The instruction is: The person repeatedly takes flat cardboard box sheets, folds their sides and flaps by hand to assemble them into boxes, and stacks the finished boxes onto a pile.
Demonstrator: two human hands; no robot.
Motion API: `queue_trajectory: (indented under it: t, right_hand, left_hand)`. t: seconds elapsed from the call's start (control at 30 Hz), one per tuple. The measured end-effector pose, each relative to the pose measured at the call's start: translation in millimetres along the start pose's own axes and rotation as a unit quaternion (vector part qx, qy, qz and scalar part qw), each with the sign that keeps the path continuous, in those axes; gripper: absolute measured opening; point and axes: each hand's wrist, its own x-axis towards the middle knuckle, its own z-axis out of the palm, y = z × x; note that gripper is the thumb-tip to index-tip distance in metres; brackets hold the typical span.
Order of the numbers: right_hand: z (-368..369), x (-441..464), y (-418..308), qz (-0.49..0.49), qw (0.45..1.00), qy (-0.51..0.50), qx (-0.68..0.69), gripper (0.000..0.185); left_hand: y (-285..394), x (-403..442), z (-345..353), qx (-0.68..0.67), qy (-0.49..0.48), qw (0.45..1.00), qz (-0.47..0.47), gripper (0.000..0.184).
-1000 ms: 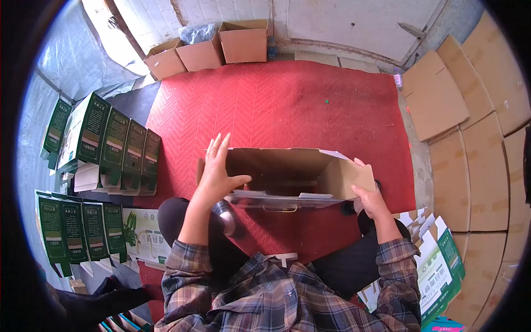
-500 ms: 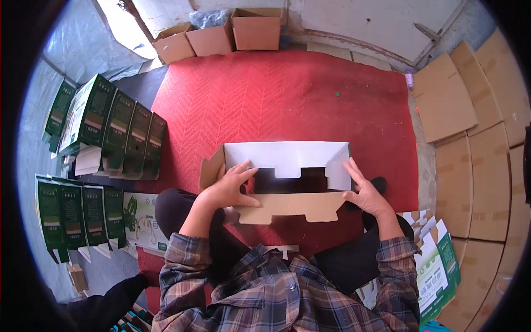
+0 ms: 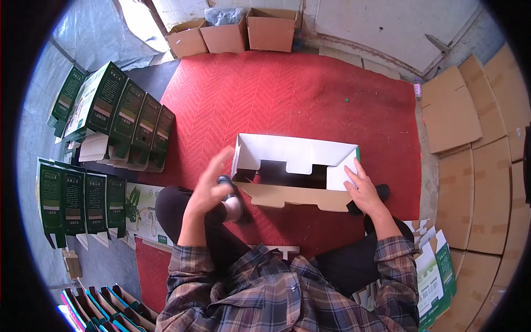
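An open carton with white inner walls and a brown flap toward me sits in front of my lap, above the red mat. My right hand grips its right end, fingers spread over the white end panel and a strip of green outer face beside them. Off the carton's left end, my left hand is raised with its fingers apart and nothing in it. The carton's left end panel stands upright. Dark openings show between the tabs in its bottom.
Green printed cartons stand in two rows on the left. Brown boxes line the back wall, and stacked brown cartons the right. Flattened green-and-white cartons lie at lower right, colourful ones at lower left.
My left hand has let go of the carton's left end and moved left. The left brown flap no longer sticks out. The carton has turned slightly. Dark clothing at lower left has gone from view.
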Motion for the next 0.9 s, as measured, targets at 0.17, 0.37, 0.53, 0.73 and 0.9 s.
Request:
queue_trajectory:
  t: [0.17,0.37,0.53,0.73,0.9]
  right_hand:
    - [0,3,2,0.02,1.0,0.007,0.012,0.046]
    - [-2,8,4,0.041,0.99,0.025,0.13,0.043]
    - [3,-2,-20,-0.005,0.996,0.072,-0.059,0.055]
    - [3,-1,-27,0.004,0.992,0.031,-0.121,0.073]
    - [6,-3,-27,0.011,0.992,0.009,-0.122,0.056]
  left_hand:
    - [-47,13,33,0.241,-0.115,0.958,0.105,0.102]
    - [-41,29,67,0.303,0.097,0.947,-0.038,0.049]
    - [-49,33,79,0.464,0.101,0.878,0.063,0.043]
    - [-27,26,81,0.486,-0.001,0.873,0.048,0.054]
    - [-33,23,78,0.506,-0.055,0.86,0.046,0.052]
